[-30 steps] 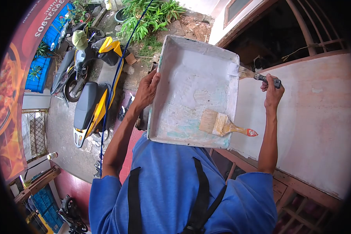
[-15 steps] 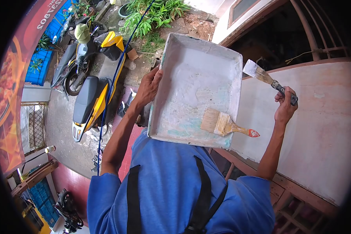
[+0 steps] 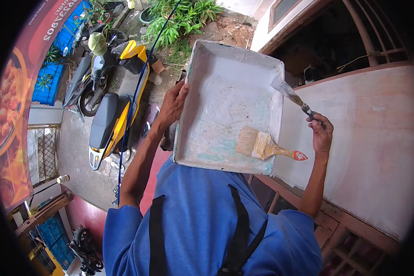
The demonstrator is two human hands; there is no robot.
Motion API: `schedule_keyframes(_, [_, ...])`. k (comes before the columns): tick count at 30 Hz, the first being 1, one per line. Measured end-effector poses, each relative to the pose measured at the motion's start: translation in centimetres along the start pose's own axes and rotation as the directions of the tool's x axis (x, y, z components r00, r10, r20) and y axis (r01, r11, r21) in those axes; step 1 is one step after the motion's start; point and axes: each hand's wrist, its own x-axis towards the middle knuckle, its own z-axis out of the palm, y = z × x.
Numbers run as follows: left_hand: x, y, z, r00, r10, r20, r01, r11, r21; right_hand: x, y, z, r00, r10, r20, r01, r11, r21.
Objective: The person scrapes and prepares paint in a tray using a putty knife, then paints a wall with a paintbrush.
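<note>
My left hand (image 3: 174,105) grips the left rim of a paint tray (image 3: 216,87) coated in whitish, faintly green residue. The tray is held in front of my chest. Across its lower right rim lies a wide paintbrush (image 3: 262,145), bristles inside and the red-tipped handle sticking out. My right hand (image 3: 322,131) is closed round the dark handle of a putty knife (image 3: 292,94). White filler coats the blade, which overlaps the tray's upper right rim; I cannot tell whether it touches.
On the right is a patchy whitish wall (image 3: 354,133) below a barred window opening (image 3: 336,50). A yellow and black scooter (image 3: 110,119) and other motorbikes stand on the left. A blue cord (image 3: 135,96) runs down past my left arm. A printed banner (image 3: 23,106) hangs at far left.
My right hand has moved left and slightly down, bringing the putty knife's blade from beside the tray to over its right rim. The tray and paintbrush stay nearly still.
</note>
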Motion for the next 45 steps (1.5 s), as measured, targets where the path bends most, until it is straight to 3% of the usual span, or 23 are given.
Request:
schedule_keyframes(11, [-0.1, 0.3, -0.2, 1.0, 0.003, 0.025, -0.004, 0.999, 0.041, -1.8, -0.7, 1.1, 0.993, -0.092, -0.077, 0.054, 0.915, -0.399])
schedule_keyframes(20, [-0.1, -0.2, -0.1, 0.999, 0.031, 0.011, -0.032, 0.999, 0.031, -3.1, -1.1, 2.1, 0.94, -0.32, -0.12, 0.196, 0.792, -0.578])
schedule_keyframes(24, [-0.2, -0.3, 0.0, 1.0, 0.022, 0.001, -0.022, 1.0, 0.004, -2.7, -1.9, 2.2, 0.915, -0.189, -0.356, 0.044, 0.925, -0.378])
schedule_keyframes(27, [0.0, -0.6, 0.1, 0.999, 0.041, -0.012, -0.041, 0.999, 0.01, -2.9, -1.9, 2.2, 0.931, -0.137, -0.339, 0.044, 0.962, -0.269])
schedule_keyframes(33, [0.0, -0.6, -0.1, 1.0, 0.017, 0.007, -0.017, 1.0, 0.015, -3.0, -2.1, 3.5, 0.915, -0.182, -0.36, 0.086, 0.96, -0.265])
schedule_keyframes(39, [0.0, -0.3, 0.0, 1.0, 0.004, 0.009, -0.004, 1.0, -0.006, -2.0, -1.0, 3.5, 0.883, 0.065, -0.466, -0.077, 0.997, -0.008])
schedule_keyframes(45, [0.0, -0.5, 0.0, 1.0, 0.008, -0.005, -0.008, 1.0, 0.017, -1.8, 0.1, 4.0, 0.793, 0.185, -0.581, -0.155, 0.983, 0.101])
